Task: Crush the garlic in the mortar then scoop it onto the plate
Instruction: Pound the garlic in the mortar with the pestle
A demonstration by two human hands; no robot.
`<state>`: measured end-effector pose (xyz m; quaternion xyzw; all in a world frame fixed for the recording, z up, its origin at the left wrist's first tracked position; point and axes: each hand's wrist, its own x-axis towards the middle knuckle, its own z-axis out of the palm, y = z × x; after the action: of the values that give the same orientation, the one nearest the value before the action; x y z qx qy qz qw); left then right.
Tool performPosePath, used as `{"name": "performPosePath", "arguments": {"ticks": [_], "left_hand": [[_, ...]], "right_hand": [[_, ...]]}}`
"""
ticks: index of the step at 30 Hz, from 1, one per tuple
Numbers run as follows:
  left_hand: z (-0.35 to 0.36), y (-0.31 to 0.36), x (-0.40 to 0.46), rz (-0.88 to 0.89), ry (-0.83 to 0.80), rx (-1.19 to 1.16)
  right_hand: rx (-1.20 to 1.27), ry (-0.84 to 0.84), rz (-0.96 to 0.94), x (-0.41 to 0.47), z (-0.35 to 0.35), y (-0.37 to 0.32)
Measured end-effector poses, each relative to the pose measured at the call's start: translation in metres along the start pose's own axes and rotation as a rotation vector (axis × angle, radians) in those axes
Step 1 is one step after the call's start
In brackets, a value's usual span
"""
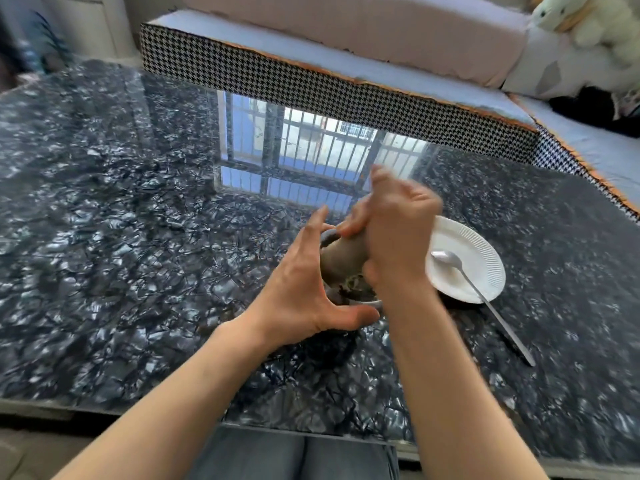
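On the glossy dark marble table (pixel 121 237), beside a houndstooth-edged sofa (pixel 346 91).

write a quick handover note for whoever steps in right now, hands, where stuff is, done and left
Right hand: fist closed round the grey stone pestle, its head down in the mortar.
Left hand: open, fingers spread round the near left side of the small dark stone mortar; contact unclear.
White ridged paper plate sits right of the mortar, holding no garlic, with the long metal spoon lying across it.
Done: crushing under way.
Left: finish crushing, scoop the garlic onto the plate.
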<state>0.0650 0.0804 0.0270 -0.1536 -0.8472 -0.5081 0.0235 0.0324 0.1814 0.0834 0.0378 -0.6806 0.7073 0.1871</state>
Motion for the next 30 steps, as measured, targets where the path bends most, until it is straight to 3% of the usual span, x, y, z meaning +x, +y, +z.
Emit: {"name": "performPosePath", "arguments": {"ticks": [3,7,12,16,21,26,30], "left_hand": [[0.003,-0.001,0.002,0.016,0.021,0.010],[0.002,-0.002,0.003,0.027,0.018,0.044],[0.001,-0.003,0.003,0.003,0.026,0.016],[0.002,-0.005,0.003,0.013,0.029,0.012],[0.002,-0.005,0.002,-0.002,0.043,0.003],[0.002,-0.005,0.001,-0.005,0.040,-0.006],[0.002,-0.004,0.001,-0.007,0.031,-0.007]], "right_hand": [[-0.124,-0.081,0.017,-0.003,0.006,0.003],[0.061,0.058,0.039,0.010,-0.009,-0.011],[-0.022,-0.035,0.080,-0.003,0.003,0.002],[0.158,0.033,0.085,0.009,-0.003,-0.011],[-0.075,-0.064,0.043,-0.003,0.006,0.004],[0.002,-0.032,-0.021,0.006,-0.012,-0.014],[-0.277,-0.149,-0.053,-0.005,0.002,0.001]]}}
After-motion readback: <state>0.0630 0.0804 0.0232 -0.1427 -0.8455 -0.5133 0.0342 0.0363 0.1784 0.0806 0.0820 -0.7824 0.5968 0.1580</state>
